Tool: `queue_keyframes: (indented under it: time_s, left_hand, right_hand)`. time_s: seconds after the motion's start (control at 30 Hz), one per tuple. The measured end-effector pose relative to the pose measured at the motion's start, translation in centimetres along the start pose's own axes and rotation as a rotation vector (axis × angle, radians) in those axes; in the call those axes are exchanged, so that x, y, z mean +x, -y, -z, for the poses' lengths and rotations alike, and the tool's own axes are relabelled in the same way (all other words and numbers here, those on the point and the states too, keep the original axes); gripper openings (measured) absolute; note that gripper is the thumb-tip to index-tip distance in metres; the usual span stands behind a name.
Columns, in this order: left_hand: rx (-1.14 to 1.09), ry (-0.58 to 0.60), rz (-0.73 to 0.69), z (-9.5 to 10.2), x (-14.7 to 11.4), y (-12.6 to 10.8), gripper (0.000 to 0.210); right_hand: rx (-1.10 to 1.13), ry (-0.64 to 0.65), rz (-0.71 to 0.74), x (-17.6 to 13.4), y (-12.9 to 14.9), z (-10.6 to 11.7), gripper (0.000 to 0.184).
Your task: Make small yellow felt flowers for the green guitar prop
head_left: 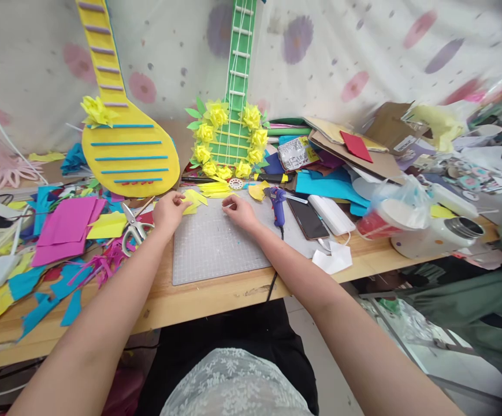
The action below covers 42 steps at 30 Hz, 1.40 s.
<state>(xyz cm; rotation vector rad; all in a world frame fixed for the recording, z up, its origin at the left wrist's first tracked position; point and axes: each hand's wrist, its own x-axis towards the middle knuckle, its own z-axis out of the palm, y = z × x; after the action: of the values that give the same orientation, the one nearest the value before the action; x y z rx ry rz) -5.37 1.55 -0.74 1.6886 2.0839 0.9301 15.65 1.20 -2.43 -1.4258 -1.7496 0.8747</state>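
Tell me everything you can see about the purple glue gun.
The glue gun is blue-purple, with a shell that looks like plastic. Its handle points toward the camera, its nozzle end faces left, and a pale stick juts right from its back. A black cord leaves the handle, dips out of view and reappears lower down. It lies on the gray cutting mat, between the right hand and the phone; no hand touches it. Whether it is hot can't be told.

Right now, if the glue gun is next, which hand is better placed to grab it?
Probably the right hand: it's closer to the purple glue gun, on that same side, while the left hand is farther away, at yellow paper.
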Motion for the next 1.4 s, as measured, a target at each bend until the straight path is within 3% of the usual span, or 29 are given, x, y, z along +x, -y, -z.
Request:
queue_keyframes:
  time_s: [0.07, 0.13, 0.23, 0.37, 0.43, 0.5, 0.63, 0.77, 0.93, 1.13, 1.27, 1.4]
  left_hand:
    - [-0.088, -0.005, 0.022, 0.2, 0.2, 0.2, 0.021]
    - [-0.091, -0.092, -0.03, 0.4, 0.0, -0.1, 0.023]
    - [0.036, -0.236, -0.261, 0.3, -0.8, -1.3, 0.023]
    - [0.219, -0.08, -0.612, -1.5, -2.4, -2.7, 0.02]
    - [0.275, 0.011, -0.719, -2.8, -3.1, -3.1, 0.021]
    - [0.303, 0.064, -0.737, -3.9, -3.7, -3.3, 0.02]
    - [0.285, 0.184, -0.706, -4.5, -4.2, -3.2, 0.018]
    - [0.144, 0.263, -0.633, -3.6, -4.2, -1.7, 0.03]
    - [0.015, 0.225, -0.434, -2.5, -3.8, 0.5, 0.027]
    - [-0.073, 0.168, -0.189, -3.0, -3.3, 0.4, 0.033]
    - [-0.046, 0.115, -0.089, -3.4, -3.4, -0.4, 0.043]
    - [0.034, 0.069, -0.072, -3.7, -3.6, -1.2, 0.044]
  right_hand:
    - [0.002, 0.006, -0.005, 0.0, -0.1, 0.1, 0.013]
    - [0.011, 0.011, 0.006, 0.1, 0.0, 0.0, 0.015]
    - [0.035, -0.008, 0.064, 0.2, 0.2, -0.2, 0.03]
    - [-0.05, -0.04, 0.241, 0.0, 0.3, -0.1, 0.052]
    - [-0.159, -0.048, 0.307, -0.4, 0.0, 0.1, 0.049]
    - [-0.237, -0.044, 0.322, -1.0, -0.5, 0.3, 0.046]
    - [-0.287, -0.024, 0.237, -1.7, -1.5, 0.8, 0.041]
    - [-0.306, -0.035, 0.199, -1.7, -2.1, 1.1, 0.034]
    - [-0.194, -0.031, 0.134, -1.5, -3.0, 1.2, 0.026]
    - [-0.035, -0.015, 0.003, -1.2, -2.9, 1.1, 0.02]
    - [-0.106, -0.085, -0.11, -1.1, -1.9, 0.7, 0.027]
    - [-0.258, -0.148, -0.125, -1.2, -1.2, 0.1, 0.034]
